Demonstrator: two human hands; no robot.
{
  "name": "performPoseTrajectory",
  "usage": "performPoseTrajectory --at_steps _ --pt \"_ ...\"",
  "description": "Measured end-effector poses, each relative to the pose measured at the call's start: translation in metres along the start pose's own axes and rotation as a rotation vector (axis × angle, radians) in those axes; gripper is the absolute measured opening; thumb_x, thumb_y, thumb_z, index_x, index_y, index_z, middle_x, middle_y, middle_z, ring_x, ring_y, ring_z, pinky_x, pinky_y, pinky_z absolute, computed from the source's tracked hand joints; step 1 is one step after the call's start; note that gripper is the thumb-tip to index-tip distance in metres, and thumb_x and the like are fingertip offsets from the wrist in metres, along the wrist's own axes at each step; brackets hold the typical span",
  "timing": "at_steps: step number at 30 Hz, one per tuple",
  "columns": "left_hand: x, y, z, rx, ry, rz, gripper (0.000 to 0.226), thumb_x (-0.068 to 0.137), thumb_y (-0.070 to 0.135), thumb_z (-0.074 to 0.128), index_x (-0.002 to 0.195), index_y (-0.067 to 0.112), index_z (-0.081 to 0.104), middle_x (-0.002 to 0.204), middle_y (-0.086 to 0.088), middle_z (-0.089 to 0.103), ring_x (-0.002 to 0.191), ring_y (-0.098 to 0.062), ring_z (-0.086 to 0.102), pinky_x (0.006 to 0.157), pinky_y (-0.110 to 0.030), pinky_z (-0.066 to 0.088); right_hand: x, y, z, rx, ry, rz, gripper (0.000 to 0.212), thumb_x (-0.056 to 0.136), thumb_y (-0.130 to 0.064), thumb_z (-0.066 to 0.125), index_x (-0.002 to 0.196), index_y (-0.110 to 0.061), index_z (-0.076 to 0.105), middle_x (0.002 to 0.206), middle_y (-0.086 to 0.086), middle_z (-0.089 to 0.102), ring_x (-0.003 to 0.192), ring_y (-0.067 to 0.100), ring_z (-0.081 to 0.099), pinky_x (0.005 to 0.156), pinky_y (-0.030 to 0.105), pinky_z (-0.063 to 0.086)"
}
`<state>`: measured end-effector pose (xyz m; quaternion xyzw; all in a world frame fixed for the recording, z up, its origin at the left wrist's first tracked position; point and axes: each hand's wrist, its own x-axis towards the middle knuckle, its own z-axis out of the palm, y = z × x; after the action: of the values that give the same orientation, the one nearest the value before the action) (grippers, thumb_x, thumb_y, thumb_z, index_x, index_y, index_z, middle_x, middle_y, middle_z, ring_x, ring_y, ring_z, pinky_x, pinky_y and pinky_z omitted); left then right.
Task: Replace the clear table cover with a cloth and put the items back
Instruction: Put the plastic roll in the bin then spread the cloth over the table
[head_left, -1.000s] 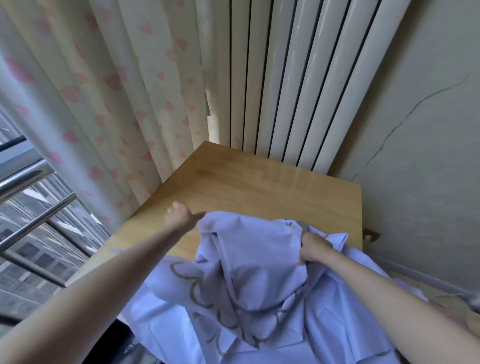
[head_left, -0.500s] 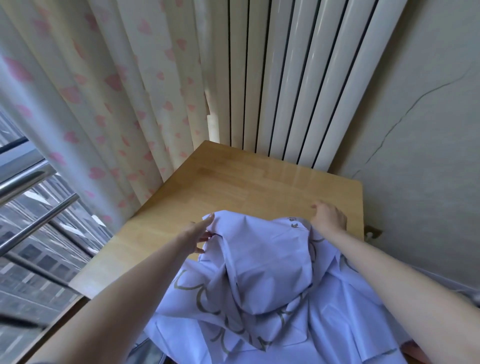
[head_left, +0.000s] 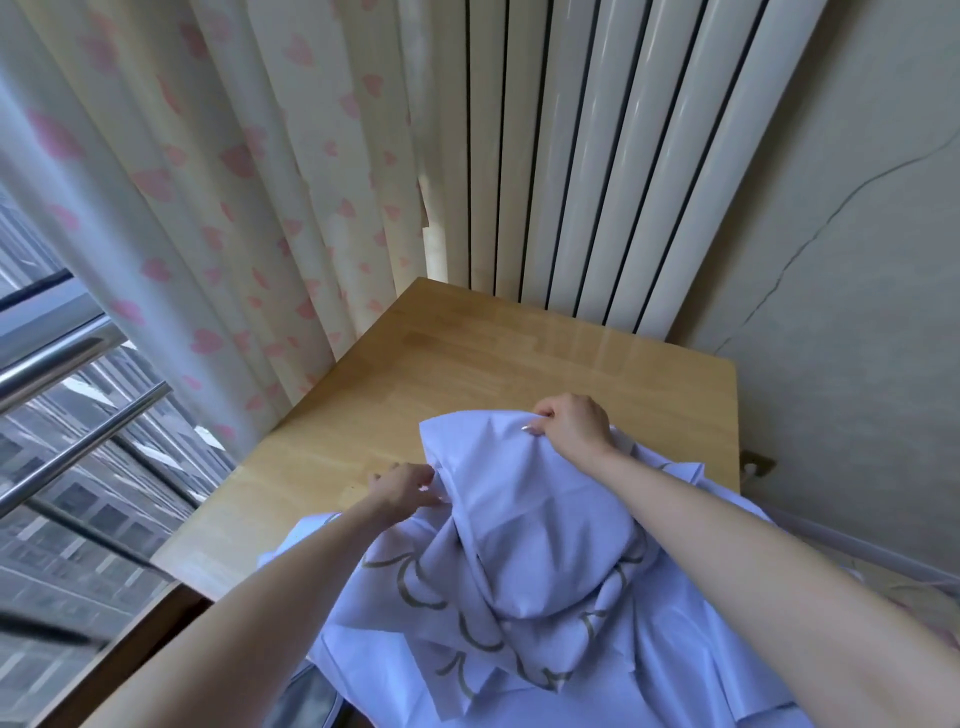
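Cream curtain (head_left: 208, 208) printed with pink hearts hangs far to the left of the person's left hand, beside metal window rails (head_left: 62, 358). The left hand (head_left: 402, 491) sits low over the bare wooden table (head_left: 493, 364), its fingers curled and pinching a fold of the pale lilac cloth (head_left: 519, 545) just to its right. The cloth lies bunched in a heap on the near half of the table and spills toward the person, with grey scalloped trim showing below the hands. The right hand (head_left: 574, 428), beyond and to the right of the left, grips the cloth's raised top edge in curled fingers. Behind it stands a white ribbed radiator (head_left: 597, 156), with a cracked wall (head_left: 857, 260) to its right. To spread the cloth well, both hands should probably find one edge, draw apart, and carry it to the table's far side so it lies flat and even.
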<state>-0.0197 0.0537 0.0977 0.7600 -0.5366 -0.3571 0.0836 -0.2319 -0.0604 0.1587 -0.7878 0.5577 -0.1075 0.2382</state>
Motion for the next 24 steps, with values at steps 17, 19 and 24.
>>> performPoseTrajectory --at_steps 17,19,24 --pt "-0.029 0.095 -0.282 0.121 1.235 0.026 0.027 0.087 0.016 0.049 0.109 0.01 0.063 0.111 -0.025 0.062 0.104 -0.043 0.055 0.08 -0.045 0.043 0.036 -0.047 -0.188 0.264 0.829 -0.064 0.04 0.08 -0.032 0.063 0.055 -0.015 0.037 0.064 0.006 0.029 0.066 0.022 0.028 0.057 0.032 0.023" --pt "-0.034 0.097 -0.295 0.176 1.302 0.054 0.025 0.088 0.018 0.048 0.108 0.01 0.062 0.111 -0.021 0.062 0.105 -0.039 0.053 0.076 -0.045 0.039 0.031 -0.048 -0.192 0.274 0.873 -0.073 0.046 0.081 -0.033 0.062 0.052 -0.019 0.029 0.06 0.006 0.025 0.066 0.022 0.026 0.057 0.033 0.021" --pt "-0.028 0.074 -0.267 0.311 1.208 0.152 0.024 0.092 0.021 0.053 0.104 0.007 0.067 0.106 -0.023 0.064 0.103 -0.038 0.053 0.068 -0.04 0.036 0.032 -0.01 -0.157 0.211 0.463 -0.169 0.037 0.084 -0.024 0.065 0.055 -0.009 0.046 0.057 0.012 0.032 0.064 0.021 0.031 0.058 0.031 0.022"
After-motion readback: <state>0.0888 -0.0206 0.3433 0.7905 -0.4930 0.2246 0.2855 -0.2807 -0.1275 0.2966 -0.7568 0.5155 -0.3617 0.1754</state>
